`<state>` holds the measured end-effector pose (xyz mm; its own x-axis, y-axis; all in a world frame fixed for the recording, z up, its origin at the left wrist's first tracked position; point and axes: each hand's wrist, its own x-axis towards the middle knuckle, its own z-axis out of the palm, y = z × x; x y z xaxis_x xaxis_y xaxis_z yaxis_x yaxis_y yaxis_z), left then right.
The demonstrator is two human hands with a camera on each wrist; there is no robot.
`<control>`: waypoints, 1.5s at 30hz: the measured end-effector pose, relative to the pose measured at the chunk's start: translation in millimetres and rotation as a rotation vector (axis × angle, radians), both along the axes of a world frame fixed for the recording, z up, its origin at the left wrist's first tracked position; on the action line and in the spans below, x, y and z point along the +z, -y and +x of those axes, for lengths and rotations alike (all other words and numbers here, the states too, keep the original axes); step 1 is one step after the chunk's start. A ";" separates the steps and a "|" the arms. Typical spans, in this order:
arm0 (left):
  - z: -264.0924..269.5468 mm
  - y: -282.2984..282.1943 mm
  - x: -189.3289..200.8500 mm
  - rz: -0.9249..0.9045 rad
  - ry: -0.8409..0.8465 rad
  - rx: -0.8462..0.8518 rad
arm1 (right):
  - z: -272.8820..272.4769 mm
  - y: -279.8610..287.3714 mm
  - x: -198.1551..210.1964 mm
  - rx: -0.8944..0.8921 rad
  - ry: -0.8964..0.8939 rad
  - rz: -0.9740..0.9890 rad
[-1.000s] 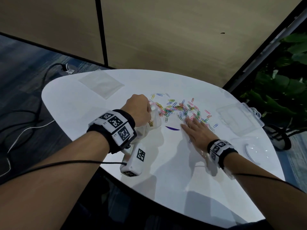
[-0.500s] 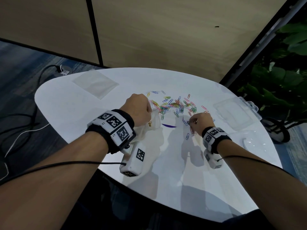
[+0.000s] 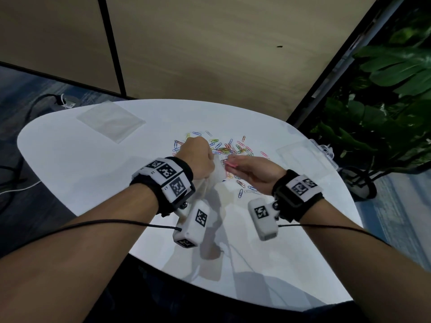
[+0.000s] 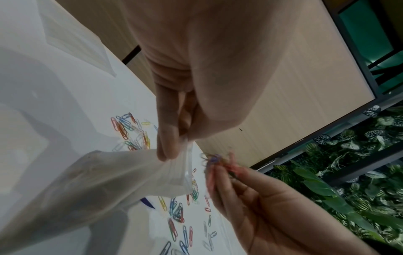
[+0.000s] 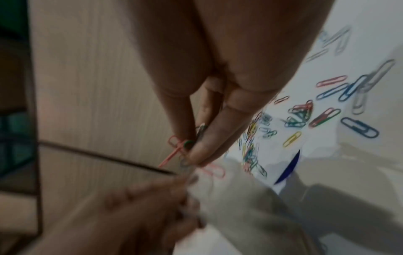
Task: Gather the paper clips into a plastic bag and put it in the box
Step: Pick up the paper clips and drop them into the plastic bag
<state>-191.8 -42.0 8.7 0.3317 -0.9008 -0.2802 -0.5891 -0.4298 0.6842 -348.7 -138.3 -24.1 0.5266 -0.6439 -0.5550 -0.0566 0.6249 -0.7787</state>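
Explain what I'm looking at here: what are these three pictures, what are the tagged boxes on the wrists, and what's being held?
No robot here: a person works with bare hands. The big picture comes from a camera on the head; the other two come from the small white tagged cameras strapped under each wrist, looking along the fingers. The left hand pinches the mouth of a clear plastic bag and holds it up. The right hand pinches a small bunch of paper clips right beside that opening. Many more coloured clips lie scattered on the white table. A clear box sits at the table's right edge, and a flat spare bag lies at the far left.
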 end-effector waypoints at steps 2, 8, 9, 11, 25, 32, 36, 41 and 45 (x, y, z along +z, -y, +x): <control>-5.6 2.4 -1.5 -0.028 -0.012 0.015 | 8.0 -13.7 -1.6 -0.013 -0.065 -0.095; -16.2 4.6 -2.5 -0.105 -0.022 0.011 | 25.2 -22.1 -15.1 0.108 -0.426 -0.446; -15.2 4.6 -3.1 -0.107 -0.028 0.011 | 26.0 -20.7 -14.6 0.185 -0.511 -0.565; -13.0 4.9 -4.1 -0.105 -0.044 0.012 | 24.0 -18.2 -8.3 0.367 -0.658 -0.751; 24.1 -11.3 -2.8 -0.079 -0.025 0.070 | -41.3 41.2 -47.7 0.371 -0.987 -0.426; 43.3 -25.6 -2.2 -0.066 -0.001 0.063 | -29.2 25.8 -110.6 0.280 -1.191 -0.764; 48.9 -28.6 -4.5 -0.067 -0.022 0.079 | -6.6 47.1 -120.7 0.210 -1.154 -0.789; 50.9 -27.0 -7.5 -0.064 -0.015 0.071 | 17.3 61.7 -121.8 0.317 -1.106 -0.904; 49.5 -23.5 -8.6 -0.061 -0.020 0.069 | 34.2 63.6 -119.6 0.592 -1.193 -1.076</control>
<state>-142.3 -18.6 0.1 0.3888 -0.8915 -0.2324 -0.5454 -0.4260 0.7219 -314.5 -201.8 -143.7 0.4600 -0.8467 -0.2674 -0.8877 -0.4314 -0.1609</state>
